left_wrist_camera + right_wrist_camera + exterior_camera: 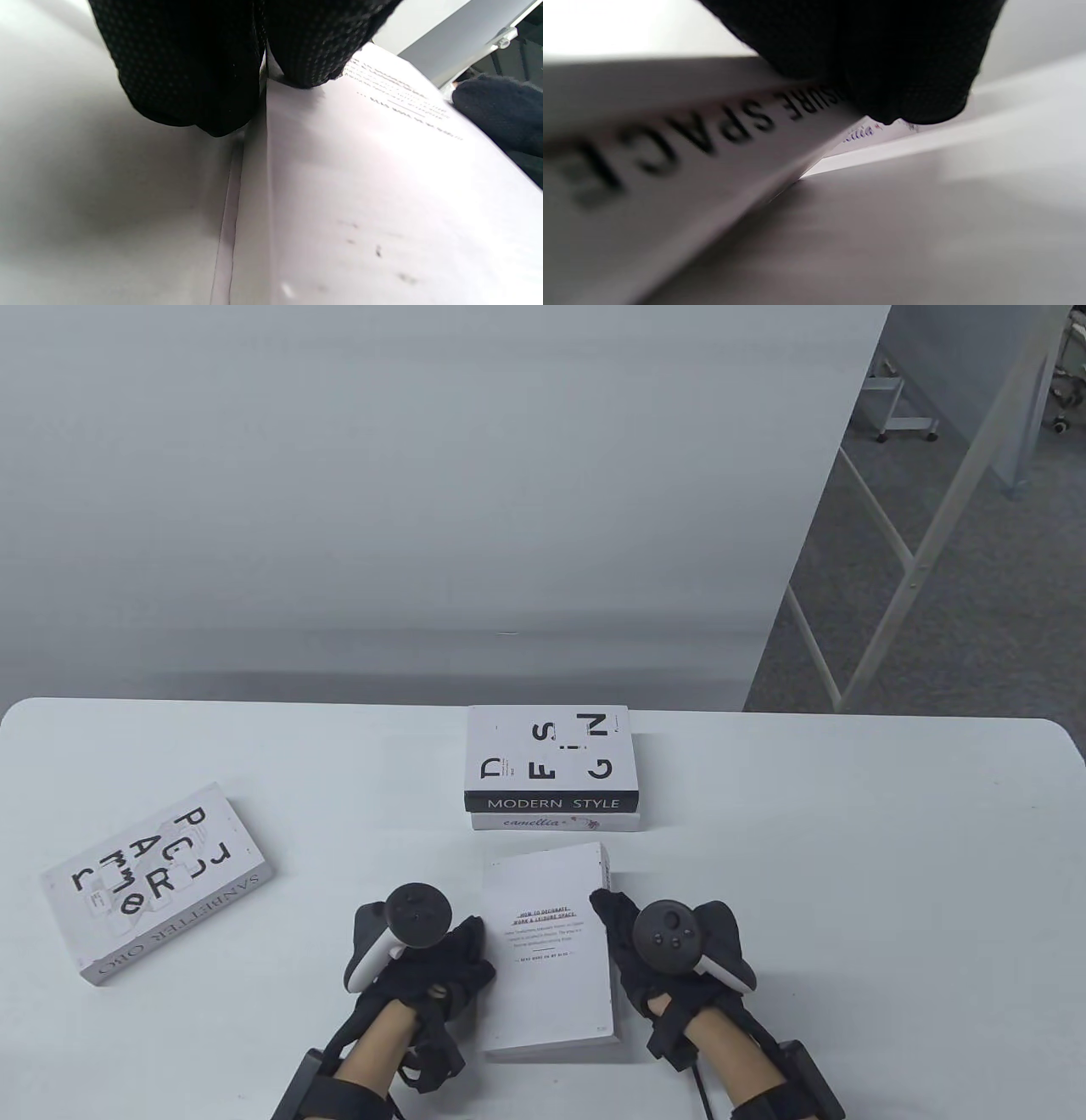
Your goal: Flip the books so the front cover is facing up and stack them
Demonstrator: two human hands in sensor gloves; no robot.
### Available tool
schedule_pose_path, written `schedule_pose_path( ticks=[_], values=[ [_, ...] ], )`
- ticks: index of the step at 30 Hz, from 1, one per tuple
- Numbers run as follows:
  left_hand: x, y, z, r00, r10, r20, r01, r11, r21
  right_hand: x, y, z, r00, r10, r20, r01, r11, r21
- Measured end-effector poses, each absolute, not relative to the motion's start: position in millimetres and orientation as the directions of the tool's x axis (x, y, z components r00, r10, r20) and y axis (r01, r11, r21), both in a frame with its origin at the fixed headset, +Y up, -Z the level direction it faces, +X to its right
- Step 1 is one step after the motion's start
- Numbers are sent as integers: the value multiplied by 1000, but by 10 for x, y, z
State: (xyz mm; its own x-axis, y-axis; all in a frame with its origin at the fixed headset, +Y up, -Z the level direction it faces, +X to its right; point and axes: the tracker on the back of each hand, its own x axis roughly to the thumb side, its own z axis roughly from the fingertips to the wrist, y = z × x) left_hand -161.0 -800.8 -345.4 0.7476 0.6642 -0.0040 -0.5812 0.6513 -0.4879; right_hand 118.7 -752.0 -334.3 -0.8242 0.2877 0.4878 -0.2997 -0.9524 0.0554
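Observation:
A white book (550, 950) lies back cover up, small text showing, at the table's near middle between my hands. My left hand (471, 954) grips its left edge; in the left wrist view (263, 72) the fingers sit on both sides of that edge of the book (360, 190). My right hand (612, 912) holds the spine side; in the right wrist view (882, 80) the fingers press on the lettered spine (670, 140), which is tilted up off the table. Behind stands a stack: the "DESIGN" book (550, 755) on the "camellia" book (556, 821).
Another white book (157, 886) with large black letters lies askew at the left of the white table (848, 857). A grey partition stands behind the table. The table's right edge drops to a carpeted floor with a metal frame.

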Motion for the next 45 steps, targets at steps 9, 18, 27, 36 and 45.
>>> schedule_pose_path(
  ticks=[9,18,27,36,45],
  values=[
    [-1665,-7993,-3471,775,631,-19,-565,679,-469,1098,-7501,-3159,-751,160,641,-209,-978,-1],
    [-1659,-7981,-3493,815,579,13,-511,729,-456,1052,-7555,-3143,-729,131,672,-173,-985,4],
    [-1537,-7833,-3517,878,454,151,-352,827,-439,1112,-7486,-3151,-743,96,663,-218,-970,-104],
    [-1925,-7058,-3472,975,123,186,-116,992,-47,1389,-7432,-3296,-777,345,527,-430,-902,-45],
    [-2104,-6659,-3259,963,22,267,-32,999,34,1552,-7428,-3400,-666,674,321,-699,-714,48]
  ],
)
